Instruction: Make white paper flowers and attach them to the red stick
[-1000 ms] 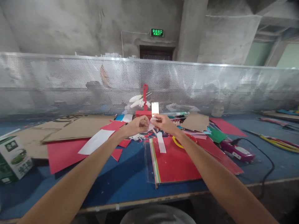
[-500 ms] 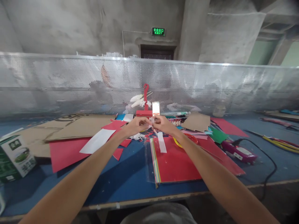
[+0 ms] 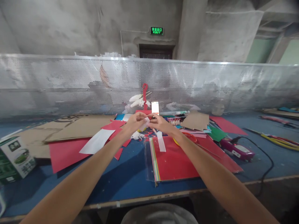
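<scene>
The left hand [image 3: 133,122] and the right hand [image 3: 162,123] together pinch a small piece of white paper [image 3: 145,125], held up over the blue table [image 3: 126,174]. Just below the right hand, a white paper strip [image 3: 161,142] lies on a red-topped stack of coloured paper [image 3: 176,165]. Beyond the hands, a lit phone [image 3: 155,107] stands upright before a perforated metal screen [image 3: 191,82].
</scene>
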The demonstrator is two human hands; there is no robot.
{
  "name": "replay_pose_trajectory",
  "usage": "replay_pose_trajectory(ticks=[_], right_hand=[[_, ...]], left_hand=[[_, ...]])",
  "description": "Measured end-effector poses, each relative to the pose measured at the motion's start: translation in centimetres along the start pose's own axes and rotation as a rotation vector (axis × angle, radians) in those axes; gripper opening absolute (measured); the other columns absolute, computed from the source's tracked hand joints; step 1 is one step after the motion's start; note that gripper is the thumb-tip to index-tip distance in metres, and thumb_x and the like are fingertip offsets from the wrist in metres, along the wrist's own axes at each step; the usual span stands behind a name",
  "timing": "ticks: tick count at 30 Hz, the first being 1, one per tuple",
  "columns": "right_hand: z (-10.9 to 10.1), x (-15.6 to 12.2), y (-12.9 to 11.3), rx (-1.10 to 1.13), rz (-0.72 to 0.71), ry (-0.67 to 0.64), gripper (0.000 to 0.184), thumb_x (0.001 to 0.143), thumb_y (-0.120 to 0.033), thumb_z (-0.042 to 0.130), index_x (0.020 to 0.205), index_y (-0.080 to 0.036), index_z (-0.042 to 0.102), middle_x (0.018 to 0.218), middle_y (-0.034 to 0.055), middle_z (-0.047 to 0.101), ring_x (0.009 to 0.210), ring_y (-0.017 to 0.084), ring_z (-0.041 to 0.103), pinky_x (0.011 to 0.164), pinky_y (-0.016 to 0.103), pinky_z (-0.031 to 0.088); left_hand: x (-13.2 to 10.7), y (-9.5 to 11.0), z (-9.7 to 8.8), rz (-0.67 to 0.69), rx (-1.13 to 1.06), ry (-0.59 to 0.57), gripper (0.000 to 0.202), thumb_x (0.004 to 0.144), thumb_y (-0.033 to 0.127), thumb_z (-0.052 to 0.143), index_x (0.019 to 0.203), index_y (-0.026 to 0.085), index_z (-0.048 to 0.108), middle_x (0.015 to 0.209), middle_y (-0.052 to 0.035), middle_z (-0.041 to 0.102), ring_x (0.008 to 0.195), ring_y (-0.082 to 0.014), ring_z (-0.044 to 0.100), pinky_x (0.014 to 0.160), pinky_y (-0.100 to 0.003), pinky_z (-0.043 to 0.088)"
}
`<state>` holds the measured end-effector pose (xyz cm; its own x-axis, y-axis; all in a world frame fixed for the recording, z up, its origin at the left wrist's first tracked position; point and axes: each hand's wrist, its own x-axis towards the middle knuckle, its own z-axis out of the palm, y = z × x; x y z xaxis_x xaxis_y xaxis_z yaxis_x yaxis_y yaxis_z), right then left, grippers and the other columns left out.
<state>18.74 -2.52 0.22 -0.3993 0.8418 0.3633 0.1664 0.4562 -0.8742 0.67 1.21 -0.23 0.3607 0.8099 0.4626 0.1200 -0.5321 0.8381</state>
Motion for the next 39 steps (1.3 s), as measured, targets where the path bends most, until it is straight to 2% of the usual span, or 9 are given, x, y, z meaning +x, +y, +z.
replay_pose_trajectory(ticks=[6, 10, 15, 18, 24, 31, 36, 39], right_hand=[[0.6, 0.9, 1.6, -0.005, -0.010, 0.053, 0.041, 0.072, -0.025, 0.071, 0.106, -0.017, 0.051, 0.071, -0.0001, 0.065, 0.061, 0.013, 0.059, 0.055, 0.021, 0.043], [0.4, 1.1, 2.0, -0.053, 0.022, 0.070, 0.029, 0.073, -0.023, 0.066, 0.099, -0.015, 0.056, 0.066, -0.0002, 0.065, 0.054, 0.011, 0.056, 0.052, 0.021, 0.040], [-0.1, 0.8, 1.4, -0.140, 0.022, 0.096, 0.015, 0.074, -0.022, 0.061, 0.087, -0.014, 0.060, 0.058, -0.0023, 0.060, 0.050, 0.009, 0.049, 0.051, 0.021, 0.036], [-0.3, 0.7, 1.2, -0.168, 0.017, 0.090, 0.015, 0.073, -0.020, 0.059, 0.087, -0.014, 0.062, 0.058, -0.0020, 0.059, 0.051, 0.009, 0.050, 0.052, 0.021, 0.037], [-0.4, 0.5, 0.9, -0.281, 0.026, 0.091, 0.016, 0.074, -0.021, 0.059, 0.086, -0.013, 0.065, 0.063, 0.0002, 0.063, 0.054, 0.010, 0.052, 0.054, 0.022, 0.039], [-0.6, 0.6, 1.5, -0.331, 0.006, 0.082, 0.013, 0.077, -0.023, 0.059, 0.084, -0.014, 0.066, 0.075, 0.0048, 0.069, 0.065, 0.014, 0.060, 0.059, 0.023, 0.042], [-0.6, 0.6, 1.9, -0.308, -0.019, 0.032, 0.025, 0.078, -0.037, 0.064, 0.086, -0.013, 0.067, 0.076, 0.0060, 0.070, 0.066, 0.015, 0.061, 0.060, 0.024, 0.042], [-0.6, 0.7, 2.1, -0.320, -0.008, 0.019, 0.020, 0.078, -0.033, 0.065, 0.083, -0.014, 0.066, 0.075, 0.0060, 0.070, 0.064, 0.015, 0.062, 0.059, 0.024, 0.042]], left_hand=[[0.0, 0.2, 0.3, 0.076, 0.075, 0.033, 0.020, 0.075, 0.028, 0.065, 0.090, 0.016, 0.060, 0.082, -0.0033, 0.064, 0.077, -0.0142, 0.061, 0.071, -0.027, 0.048], [0.2, -0.3, 0.0, 0.132, 0.204, -0.007, 0.021, 0.079, 0.030, 0.061, 0.094, 0.017, 0.063, 0.079, -0.0024, 0.064, 0.074, -0.0147, 0.061, 0.069, -0.027, 0.047], [0.6, -0.9, -0.6, 0.204, 0.332, -0.017, 0.019, 0.081, 0.031, 0.056, 0.093, 0.017, 0.063, 0.083, -0.0039, 0.067, 0.077, -0.0160, 0.061, 0.070, -0.028, 0.046], [0.8, -1.3, -0.8, 0.236, 0.353, -0.009, 0.014, 0.080, 0.027, 0.056, 0.088, 0.017, 0.059, 0.080, -0.0026, 0.065, 0.074, -0.0153, 0.060, 0.070, -0.028, 0.046], [0.5, -1.2, -0.7, 0.213, 0.445, -0.001, 0.008, 0.078, 0.023, 0.054, 0.085, 0.018, 0.055, 0.082, -0.0025, 0.064, 0.076, -0.0163, 0.061, 0.069, -0.028, 0.047], [0.1, -0.7, -0.7, 0.212, 0.544, -0.073, 0.019, 0.082, 0.021, 0.048, 0.092, 0.019, 0.064, 0.088, -0.0037, 0.070, 0.079, -0.0177, 0.064, 0.071, -0.028, 0.047], [0.5, -1.2, -0.9, 0.214, 0.543, -0.074, 0.020, 0.083, 0.026, 0.050, 0.092, 0.018, 0.066, 0.089, -0.0041, 0.071, 0.078, -0.0184, 0.064, 0.071, -0.028, 0.047], [0.6, -1.4, -1.2, 0.211, 0.568, -0.055, 0.019, 0.082, 0.026, 0.050, 0.090, 0.018, 0.066, 0.086, -0.0038, 0.070, 0.076, -0.0182, 0.063, 0.069, -0.028, 0.046]])
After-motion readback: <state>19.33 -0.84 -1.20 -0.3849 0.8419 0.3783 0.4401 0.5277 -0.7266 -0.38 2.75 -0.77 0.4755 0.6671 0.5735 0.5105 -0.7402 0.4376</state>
